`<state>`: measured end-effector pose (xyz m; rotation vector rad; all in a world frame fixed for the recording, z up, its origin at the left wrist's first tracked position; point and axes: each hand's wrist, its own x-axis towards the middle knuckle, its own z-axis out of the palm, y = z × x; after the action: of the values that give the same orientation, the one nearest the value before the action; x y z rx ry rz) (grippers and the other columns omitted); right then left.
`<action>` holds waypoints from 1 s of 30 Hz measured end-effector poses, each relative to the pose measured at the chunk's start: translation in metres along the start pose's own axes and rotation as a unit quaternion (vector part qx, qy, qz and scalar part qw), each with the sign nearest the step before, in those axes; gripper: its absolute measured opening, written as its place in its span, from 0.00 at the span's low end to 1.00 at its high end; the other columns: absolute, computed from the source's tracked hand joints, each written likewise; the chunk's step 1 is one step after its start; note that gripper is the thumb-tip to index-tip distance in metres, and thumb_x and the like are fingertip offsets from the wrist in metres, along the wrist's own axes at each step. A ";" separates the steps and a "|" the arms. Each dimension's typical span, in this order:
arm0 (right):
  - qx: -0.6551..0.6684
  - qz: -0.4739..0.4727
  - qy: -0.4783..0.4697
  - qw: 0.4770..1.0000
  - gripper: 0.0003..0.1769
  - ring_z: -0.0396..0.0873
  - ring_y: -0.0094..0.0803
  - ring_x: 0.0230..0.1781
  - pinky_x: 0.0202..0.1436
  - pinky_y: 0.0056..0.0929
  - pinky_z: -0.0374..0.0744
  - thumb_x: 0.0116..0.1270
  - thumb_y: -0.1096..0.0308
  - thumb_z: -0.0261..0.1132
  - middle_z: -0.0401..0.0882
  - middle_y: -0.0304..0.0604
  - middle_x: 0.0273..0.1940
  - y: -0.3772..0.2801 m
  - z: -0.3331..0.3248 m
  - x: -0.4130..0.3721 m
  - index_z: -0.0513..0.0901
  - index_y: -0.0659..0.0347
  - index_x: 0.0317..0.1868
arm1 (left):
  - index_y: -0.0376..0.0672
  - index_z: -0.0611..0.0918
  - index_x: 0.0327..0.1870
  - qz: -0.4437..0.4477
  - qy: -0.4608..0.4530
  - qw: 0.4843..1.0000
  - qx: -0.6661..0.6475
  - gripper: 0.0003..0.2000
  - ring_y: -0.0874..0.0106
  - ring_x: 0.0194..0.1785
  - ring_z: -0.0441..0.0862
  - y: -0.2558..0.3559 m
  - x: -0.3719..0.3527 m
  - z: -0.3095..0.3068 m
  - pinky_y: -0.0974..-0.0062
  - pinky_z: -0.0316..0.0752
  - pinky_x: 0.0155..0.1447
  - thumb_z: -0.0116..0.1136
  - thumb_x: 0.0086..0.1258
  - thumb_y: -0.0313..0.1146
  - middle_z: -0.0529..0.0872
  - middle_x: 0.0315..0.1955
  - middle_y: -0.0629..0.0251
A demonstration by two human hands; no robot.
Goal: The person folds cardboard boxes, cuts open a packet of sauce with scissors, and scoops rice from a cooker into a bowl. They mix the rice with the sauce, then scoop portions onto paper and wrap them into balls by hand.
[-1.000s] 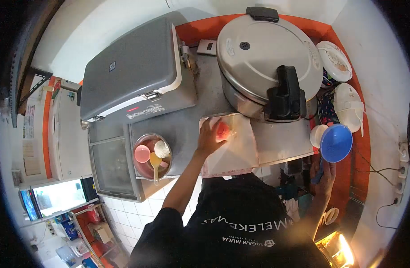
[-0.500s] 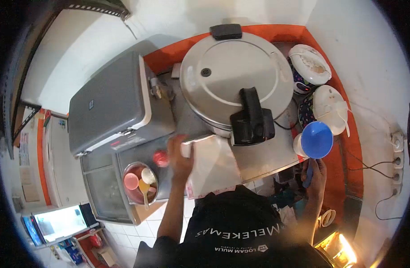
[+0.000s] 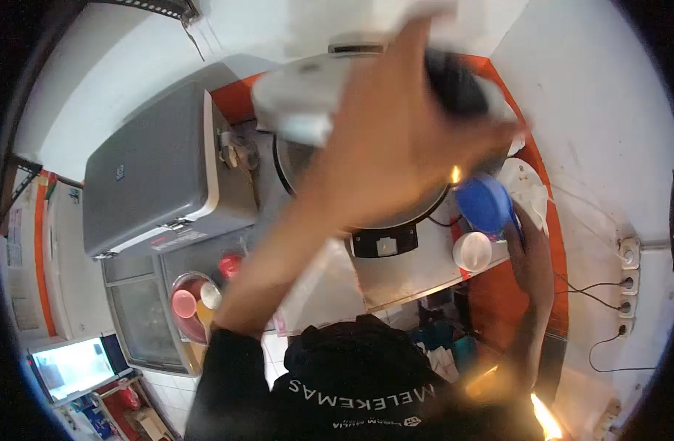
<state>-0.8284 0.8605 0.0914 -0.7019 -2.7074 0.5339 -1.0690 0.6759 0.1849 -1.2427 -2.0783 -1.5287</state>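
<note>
My left hand (image 3: 403, 117), blurred by motion, is around the black handle (image 3: 454, 82) of the big metal lid (image 3: 300, 99). The lid is tilted up off the large round cooker (image 3: 385, 242), whose dark rim shows in front; my arm hides much of its opening. At the right, my right hand (image 3: 526, 242) is closed on the handle of a blue dipper (image 3: 484, 204). The dipper is tilted above the counter's right end, close to a small white cup (image 3: 472, 251) standing near the edge.
A grey cooler box (image 3: 153, 169) stands left of the cooker. Before it are a red object (image 3: 230, 265) and a metal bowl (image 3: 178, 284) with a pink cup. A white-lidded appliance (image 3: 526, 184) sits behind the dipper. Sockets with cables (image 3: 629, 283) line the right wall.
My left hand has moved from the counter up to the lid, which has swung from closed to raised. The blue dipper has moved up and left, apart from the white cup, and tilted.
</note>
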 end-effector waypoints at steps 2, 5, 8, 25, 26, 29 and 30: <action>-0.082 0.015 -0.074 0.994 0.22 0.87 0.56 0.37 0.41 0.53 0.82 0.74 0.66 0.58 0.86 0.58 0.34 -0.062 -0.001 0.061 0.75 0.68 0.64 | 0.38 0.79 0.60 -0.068 -0.287 0.954 -0.053 0.29 0.61 0.49 0.84 0.003 0.083 -0.028 0.67 0.79 0.55 0.74 0.61 0.43 0.86 0.47 0.50; -0.280 -0.078 -0.133 0.948 0.14 0.88 0.50 0.39 0.44 0.49 0.85 0.71 0.67 0.60 0.88 0.54 0.35 -0.083 0.055 0.142 0.82 0.64 0.53 | 0.36 0.80 0.57 -0.097 -0.365 0.922 -0.092 0.27 0.63 0.41 0.85 0.006 0.129 -0.050 0.69 0.81 0.49 0.71 0.63 0.44 0.86 0.44 0.50; -0.386 -0.211 -0.203 0.875 0.11 0.89 0.44 0.41 0.46 0.45 0.87 0.67 0.68 0.63 0.88 0.51 0.37 -0.074 0.127 0.191 0.86 0.63 0.46 | 0.36 0.80 0.57 -0.094 -0.341 0.931 -0.090 0.26 0.63 0.41 0.85 -0.009 0.129 -0.041 0.69 0.81 0.49 0.71 0.63 0.44 0.86 0.44 0.50; -0.324 -0.232 -0.492 0.774 0.15 0.85 0.49 0.53 0.53 0.48 0.84 0.66 0.70 0.65 0.85 0.56 0.52 -0.103 0.189 0.163 0.84 0.65 0.51 | 0.36 0.81 0.55 -0.080 -0.316 0.938 -0.113 0.25 0.63 0.40 0.85 -0.033 0.114 -0.038 0.69 0.82 0.48 0.70 0.65 0.45 0.87 0.42 0.51; -0.320 -0.231 -0.504 0.768 0.14 0.85 0.50 0.53 0.51 0.49 0.85 0.69 0.70 0.62 0.85 0.57 0.51 -0.098 0.191 0.161 0.85 0.67 0.51 | 0.37 0.81 0.55 -0.078 -0.316 0.939 -0.112 0.25 0.63 0.40 0.85 -0.034 0.113 -0.036 0.69 0.82 0.48 0.70 0.65 0.45 0.87 0.42 0.51; -0.302 -0.209 -0.528 0.766 0.16 0.83 0.49 0.58 0.56 0.47 0.82 0.66 0.67 0.64 0.83 0.58 0.54 -0.110 0.169 0.164 0.83 0.66 0.52 | 0.37 0.81 0.55 -0.075 -0.313 0.941 -0.109 0.24 0.63 0.40 0.85 -0.037 0.110 -0.035 0.69 0.82 0.48 0.70 0.65 0.45 0.87 0.42 0.51; -0.286 -0.227 -0.509 0.779 0.15 0.83 0.49 0.57 0.55 0.47 0.83 0.66 0.68 0.64 0.84 0.59 0.53 -0.116 0.163 0.168 0.83 0.67 0.51 | 0.37 0.81 0.55 -0.077 -0.312 0.941 -0.108 0.24 0.63 0.39 0.85 -0.038 0.109 -0.037 0.69 0.82 0.48 0.70 0.65 0.45 0.87 0.42 0.51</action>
<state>-1.0754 0.8075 0.0262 0.3271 -3.9316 -0.1456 -1.1723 0.6925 0.2466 -1.8861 -2.4770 -1.6108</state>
